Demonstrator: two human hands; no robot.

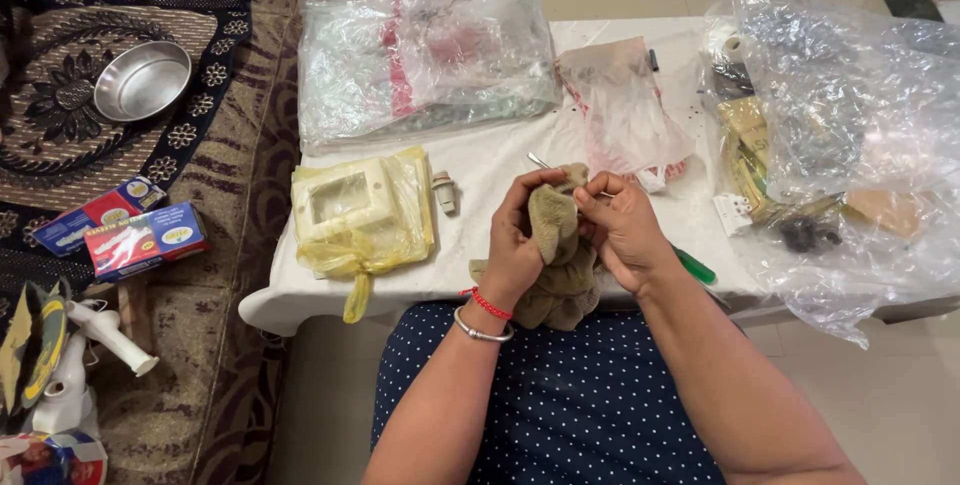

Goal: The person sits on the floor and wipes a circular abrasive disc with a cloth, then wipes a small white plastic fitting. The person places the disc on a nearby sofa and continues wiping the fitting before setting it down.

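Note:
My left hand [517,235] and my right hand [620,225] both grip an olive-brown cloth [555,245] above the near edge of a white table [480,170]. A thin metal tip [538,159] pokes out of the cloth between my fingers, and the cloth is wrapped around the rest of it. A green handle [695,267] shows just right of my right wrist. My left wrist carries a red thread and a metal bangle.
A yellow bag holding a cream switch plate [355,210] lies left of my hands, a small white plug [444,192] beside it. Clear plastic bags [420,45] sit behind, a pink bag [625,110] at the middle, bubble wrap [850,145] right. A steel bowl [142,80] and boxes [145,240] lie left.

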